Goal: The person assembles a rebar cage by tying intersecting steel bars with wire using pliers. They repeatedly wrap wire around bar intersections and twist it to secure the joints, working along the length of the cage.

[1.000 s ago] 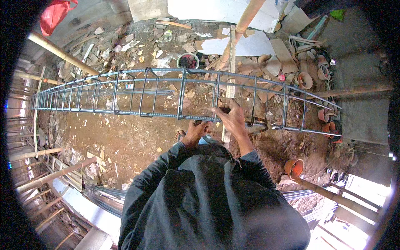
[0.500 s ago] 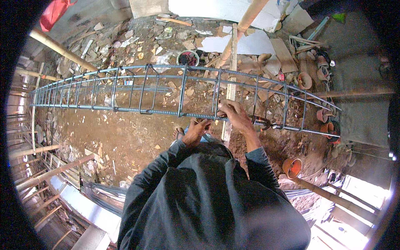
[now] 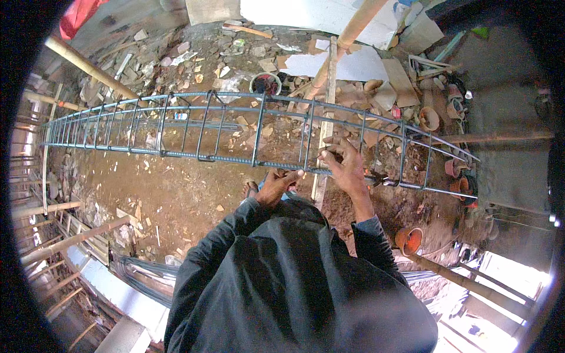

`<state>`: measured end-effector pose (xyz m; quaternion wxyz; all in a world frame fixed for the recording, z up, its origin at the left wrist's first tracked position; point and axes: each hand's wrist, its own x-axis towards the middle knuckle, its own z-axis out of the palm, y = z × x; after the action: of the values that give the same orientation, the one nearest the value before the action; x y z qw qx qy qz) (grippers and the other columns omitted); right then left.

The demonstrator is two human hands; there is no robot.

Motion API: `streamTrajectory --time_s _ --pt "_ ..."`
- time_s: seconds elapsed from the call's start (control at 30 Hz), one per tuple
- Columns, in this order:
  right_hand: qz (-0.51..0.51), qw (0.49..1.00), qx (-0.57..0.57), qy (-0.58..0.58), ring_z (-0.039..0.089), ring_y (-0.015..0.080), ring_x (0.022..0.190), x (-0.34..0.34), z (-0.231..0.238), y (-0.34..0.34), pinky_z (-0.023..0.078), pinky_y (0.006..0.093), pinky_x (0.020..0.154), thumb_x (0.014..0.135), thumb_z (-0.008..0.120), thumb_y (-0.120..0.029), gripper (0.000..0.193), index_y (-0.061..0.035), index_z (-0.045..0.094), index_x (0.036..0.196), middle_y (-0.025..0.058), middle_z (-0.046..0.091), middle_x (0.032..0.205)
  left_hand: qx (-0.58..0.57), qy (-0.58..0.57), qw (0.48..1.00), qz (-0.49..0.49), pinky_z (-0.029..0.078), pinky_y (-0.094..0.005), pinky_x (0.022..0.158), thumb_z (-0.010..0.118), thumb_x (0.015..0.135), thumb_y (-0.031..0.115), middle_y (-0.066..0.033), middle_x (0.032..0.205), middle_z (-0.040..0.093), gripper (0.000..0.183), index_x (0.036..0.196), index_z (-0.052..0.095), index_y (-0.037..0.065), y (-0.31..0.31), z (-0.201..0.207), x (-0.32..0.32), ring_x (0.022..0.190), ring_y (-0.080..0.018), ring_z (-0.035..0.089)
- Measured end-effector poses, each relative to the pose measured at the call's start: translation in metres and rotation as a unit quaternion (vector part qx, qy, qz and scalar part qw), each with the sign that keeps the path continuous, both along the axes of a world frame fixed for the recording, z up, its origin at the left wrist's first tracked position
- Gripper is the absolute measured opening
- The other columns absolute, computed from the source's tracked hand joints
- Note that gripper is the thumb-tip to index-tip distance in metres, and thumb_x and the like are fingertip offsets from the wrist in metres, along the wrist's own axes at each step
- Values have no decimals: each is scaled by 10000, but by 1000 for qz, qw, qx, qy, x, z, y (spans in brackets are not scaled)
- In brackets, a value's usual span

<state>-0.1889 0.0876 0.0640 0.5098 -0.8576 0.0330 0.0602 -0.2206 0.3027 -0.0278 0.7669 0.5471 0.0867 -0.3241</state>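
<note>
A long rebar cage [image 3: 229, 158] of ribbed bars and square stirrups stretches across the view in front of me. My left hand [image 3: 275, 187] is closed at its near lower bar, thumb along the bar; the fingers are partly hidden. Just right of a stirrup [image 3: 308, 135], my right hand [image 3: 348, 169] is raised over the bar with its fingers bent and apart. I make out nothing held in it. Dark-handled pincers [image 3: 379, 179] rest on the near bar, to the right of this hand.
A wooden batten [image 3: 325, 126] passes under the cage, and a bamboo pole [image 3: 344, 44] slants beyond it. Rubble, boards and a basin [image 3: 265, 85] lie on the far side. An orange bucket [image 3: 409, 240] stands at right, near more bamboo [image 3: 471, 282]. Below me is a sandalled foot [image 3: 251, 188].
My right hand has come off the stirrup, moving slightly right, and its fingers have spread. The left thumb has shifted right along the bar. The cage has hardly moved.
</note>
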Motion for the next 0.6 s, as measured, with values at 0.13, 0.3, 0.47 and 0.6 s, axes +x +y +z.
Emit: streamTrajectory --time_s 0.13,0.3,0.47,0.6 --pt "5 995 -58 -83 752 252 1021 -23 12 10 569 405 912 989 716 -120 316 -31 604 1270 140 768 1071 5 1 1000 22 344 -301 577 793 960 384 27 681 553 418 700 614 111 -1 1 -2 615 -101 475" --pt "14 996 5 -88 734 246 1008 -58 11 30 572 389 891 1000 707 -101 242 -30 603 1207 135 741 1075 8 2 1000 15 322 -298 589 812 956 328 48 703 516 364 734 607 125 0 -9 -6 631 -90 440" --pt "109 971 -112 -181 729 301 937 -77 8 27 565 410 825 937 730 -36 214 -47 607 1111 134 702 989 -63 -4 997 50 311 -286 603 798 976 292 46 740 524 277 849 631 112 -8 -30 -8 669 -70 441" --pt "167 960 -116 -195 695 344 1088 -72 -1 28 568 439 942 889 720 -1 336 -85 640 1204 115 717 1158 -6 -62 998 -13 425 -337 675 772 981 232 -16 843 585 178 993 667 89 0 -39 -7 742 -162 519"
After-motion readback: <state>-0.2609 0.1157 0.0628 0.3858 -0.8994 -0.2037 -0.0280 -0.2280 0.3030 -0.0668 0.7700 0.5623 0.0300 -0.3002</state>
